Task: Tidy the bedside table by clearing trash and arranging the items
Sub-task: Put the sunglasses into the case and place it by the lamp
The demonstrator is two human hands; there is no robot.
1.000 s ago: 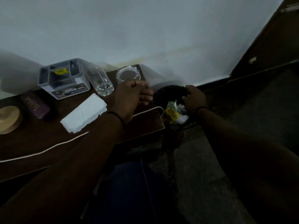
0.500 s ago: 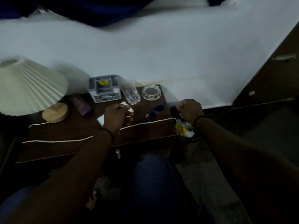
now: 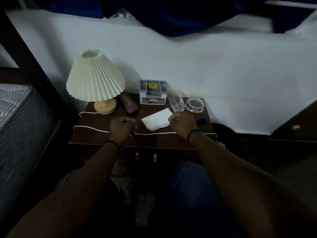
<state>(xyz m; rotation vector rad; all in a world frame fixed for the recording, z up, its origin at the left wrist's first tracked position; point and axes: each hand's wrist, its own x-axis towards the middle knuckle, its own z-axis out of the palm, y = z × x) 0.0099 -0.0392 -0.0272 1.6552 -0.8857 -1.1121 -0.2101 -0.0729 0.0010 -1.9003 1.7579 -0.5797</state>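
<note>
Fingers of both hands are curled into fists: our left hand (image 3: 122,128) hovers over the front edge of the bedside table (image 3: 103,137) beside the white cord (image 3: 89,130), and whether it pinches that cord we cannot tell; our right hand (image 3: 182,125) is clenched on nothing visible, at the corner of the white napkin (image 3: 157,121). A second ago our right hand was at the dark bin (image 3: 223,133) off the table's right end, among wrappers, and the left lay by the glass (image 3: 176,101); both have since come back over the table front. We judge the trash clearing largely done, with arranging next. Remaining on the table: the lamp (image 3: 95,76), a maroon case (image 3: 128,104), a grey organizer (image 3: 153,92), the ashtray (image 3: 195,104) and a blue object (image 3: 202,120), partly hidden. Legible writing: "OPEL" on the organizer's front label; its yellow sticker and the print on the case are too blurred to read.
</note>
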